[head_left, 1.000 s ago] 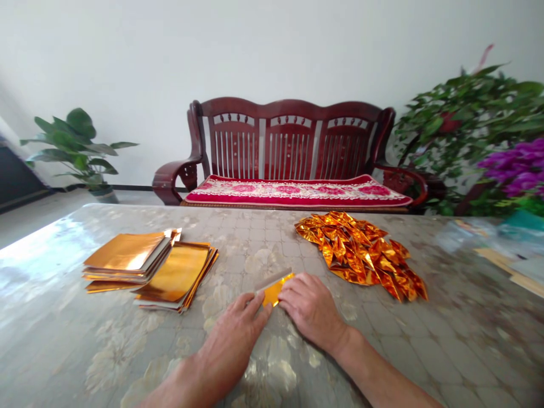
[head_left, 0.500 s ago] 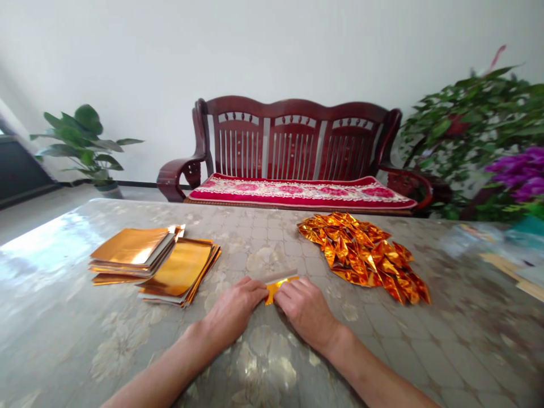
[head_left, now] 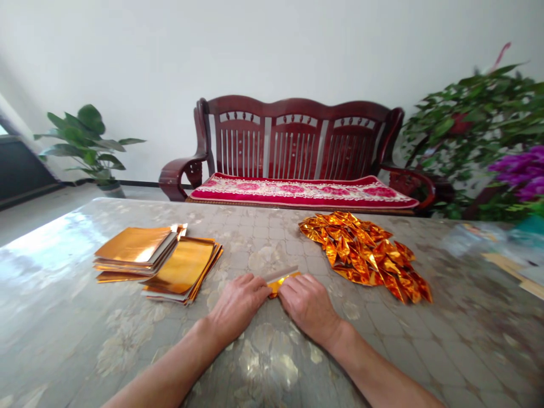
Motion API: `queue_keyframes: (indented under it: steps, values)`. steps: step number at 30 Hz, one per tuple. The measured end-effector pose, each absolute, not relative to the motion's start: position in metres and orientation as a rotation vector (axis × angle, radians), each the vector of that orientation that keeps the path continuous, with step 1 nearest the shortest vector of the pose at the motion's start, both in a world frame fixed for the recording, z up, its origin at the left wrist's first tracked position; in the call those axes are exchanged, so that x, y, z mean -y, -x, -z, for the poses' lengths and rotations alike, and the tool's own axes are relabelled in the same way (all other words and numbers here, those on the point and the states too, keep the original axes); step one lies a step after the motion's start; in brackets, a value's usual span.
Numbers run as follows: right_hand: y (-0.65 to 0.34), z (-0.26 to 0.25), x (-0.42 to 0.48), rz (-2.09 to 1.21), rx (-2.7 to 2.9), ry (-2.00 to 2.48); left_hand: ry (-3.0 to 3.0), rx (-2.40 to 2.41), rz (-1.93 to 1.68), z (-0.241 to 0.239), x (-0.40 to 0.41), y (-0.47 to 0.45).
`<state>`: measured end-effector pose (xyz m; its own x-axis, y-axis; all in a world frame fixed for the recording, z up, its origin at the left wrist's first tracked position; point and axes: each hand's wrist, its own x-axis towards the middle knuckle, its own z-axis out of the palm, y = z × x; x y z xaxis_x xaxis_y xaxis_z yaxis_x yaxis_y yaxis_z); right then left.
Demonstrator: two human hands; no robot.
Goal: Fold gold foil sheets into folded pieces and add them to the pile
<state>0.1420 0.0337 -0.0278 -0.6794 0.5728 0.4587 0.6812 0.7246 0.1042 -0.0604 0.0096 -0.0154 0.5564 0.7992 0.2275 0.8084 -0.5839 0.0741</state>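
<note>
A small sheet of gold foil paper [head_left: 284,279] lies folded on the table between my hands, its silver underside showing along the far edge. My left hand [head_left: 238,305] presses on its left end with fingers curled down. On its right end rests my right hand [head_left: 309,307], fingers bent and pinching the fold. Both hands cover most of the sheet.
Two stacks of flat gold sheets [head_left: 159,260] lie at the left of the patterned table [head_left: 425,351]. A heap of folded gold pieces [head_left: 365,252] sits at the right. A wooden bench [head_left: 297,153] stands behind, and potted plants flank both sides.
My left hand has curled its fingers down over the sheet's left end. The exposed part of the gold sheet has shrunk as the fold flattened. The view has shifted slightly.
</note>
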Motion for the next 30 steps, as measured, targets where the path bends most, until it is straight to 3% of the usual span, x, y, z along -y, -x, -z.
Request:
queue_keyframes:
  steps: [8, 17, 30]
  values:
    - [-0.144, 0.017, -0.02, 0.057, 2.549, 1.084, 2.678, 1.547, 0.52, 0.028, -0.002, 0.046]
    - [-0.145, 0.02, -0.024, -0.001, 2.509, 1.079, 2.747, 1.716, 0.778, 0.018, -0.002, 0.063]
    - [-0.141, 0.021, -0.024, 0.006, 2.437, 1.152, 2.822, 1.683, 0.776, 0.026, -0.011, 0.067]
